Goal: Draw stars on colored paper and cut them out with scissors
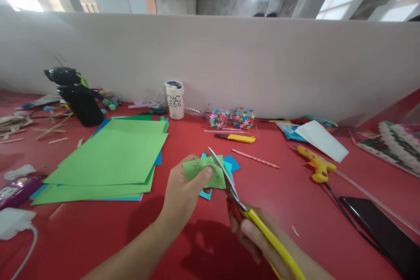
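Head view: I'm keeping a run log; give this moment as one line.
left hand: gripping green paper | right hand: holding yellow-handled scissors | blades: at paper's right edge

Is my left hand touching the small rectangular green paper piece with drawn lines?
Touching. The head view shows the left hand holding the small rectangular green paper piece, its thumb laid across the marked face.

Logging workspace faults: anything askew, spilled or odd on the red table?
Thin pale wooden sticks lie scattered at picture left, untidy; the stacked bright green paper sheets look askew, their edges misaligned.
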Tool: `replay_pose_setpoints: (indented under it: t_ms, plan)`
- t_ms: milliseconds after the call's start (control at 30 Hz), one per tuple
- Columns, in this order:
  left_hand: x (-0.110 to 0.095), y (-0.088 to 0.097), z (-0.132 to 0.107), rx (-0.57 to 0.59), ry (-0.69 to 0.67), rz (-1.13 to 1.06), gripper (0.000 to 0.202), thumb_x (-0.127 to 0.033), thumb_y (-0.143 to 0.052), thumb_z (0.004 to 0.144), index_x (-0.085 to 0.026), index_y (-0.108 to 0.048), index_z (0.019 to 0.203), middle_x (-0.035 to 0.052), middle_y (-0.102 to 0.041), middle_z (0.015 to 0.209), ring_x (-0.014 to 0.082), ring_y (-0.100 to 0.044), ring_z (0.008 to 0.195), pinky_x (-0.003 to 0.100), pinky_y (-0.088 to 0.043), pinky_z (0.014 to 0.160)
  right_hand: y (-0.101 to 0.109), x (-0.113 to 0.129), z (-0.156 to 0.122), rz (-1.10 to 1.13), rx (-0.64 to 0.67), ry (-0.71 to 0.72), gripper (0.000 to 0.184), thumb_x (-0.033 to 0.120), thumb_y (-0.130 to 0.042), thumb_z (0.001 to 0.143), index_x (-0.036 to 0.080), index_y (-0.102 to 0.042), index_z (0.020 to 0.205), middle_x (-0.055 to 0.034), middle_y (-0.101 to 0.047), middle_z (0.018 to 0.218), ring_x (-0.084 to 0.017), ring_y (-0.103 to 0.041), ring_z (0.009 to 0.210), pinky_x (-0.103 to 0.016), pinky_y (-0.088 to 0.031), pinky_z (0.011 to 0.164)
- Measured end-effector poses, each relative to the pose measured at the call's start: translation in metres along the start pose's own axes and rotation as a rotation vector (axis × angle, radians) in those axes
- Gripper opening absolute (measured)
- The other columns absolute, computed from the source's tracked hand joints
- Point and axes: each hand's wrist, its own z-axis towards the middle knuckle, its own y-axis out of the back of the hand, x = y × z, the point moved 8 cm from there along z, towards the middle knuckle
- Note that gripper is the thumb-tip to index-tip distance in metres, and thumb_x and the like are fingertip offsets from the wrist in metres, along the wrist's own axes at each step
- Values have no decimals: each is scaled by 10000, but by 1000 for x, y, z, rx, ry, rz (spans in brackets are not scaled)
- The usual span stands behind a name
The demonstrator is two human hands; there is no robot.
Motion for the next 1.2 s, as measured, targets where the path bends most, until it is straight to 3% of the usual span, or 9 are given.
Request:
replay_pose_setpoints:
  t_ms: [367,567,767,1200]
  plan:
    - [8,1,-6,-47,-9,-49,150,-269,-639,734,-211,-517,669,-73,-526,554,55,-453,432,164,-374,376,-3,-3,-3,23,-17,-6,479,675,-375,826,206,-368,725,65,-378,536,-74,-326,432,-217,-273,423]
    - [5,1,-2,31,12,-19,151,-237,-626,736,-207,-503,655,-73,-507,504,47,-426,394,157,-332,351,3,5,-4,-52,103,11,525,715,-326,813,198,-400,754,55,-378,550,-85,-322,456,-223,-281,437]
    - [3,3,6,105,39,70,149,-265,-641,719,-214,-520,650,-75,-495,484,48,-399,378,151,-304,327,12,2,-6,-120,112,-7,509,683,-347,833,184,-428,771,33,-399,622,-90,-347,499,-218,-289,451]
    - [10,0,-2,20,51,-9,165,-268,-640,736,-206,-519,642,-77,-497,484,50,-441,389,152,-334,336,1,-6,-5,11,22,-28,475,671,-358,840,209,-368,731,74,-371,516,-71,-308,412,-229,-246,425]
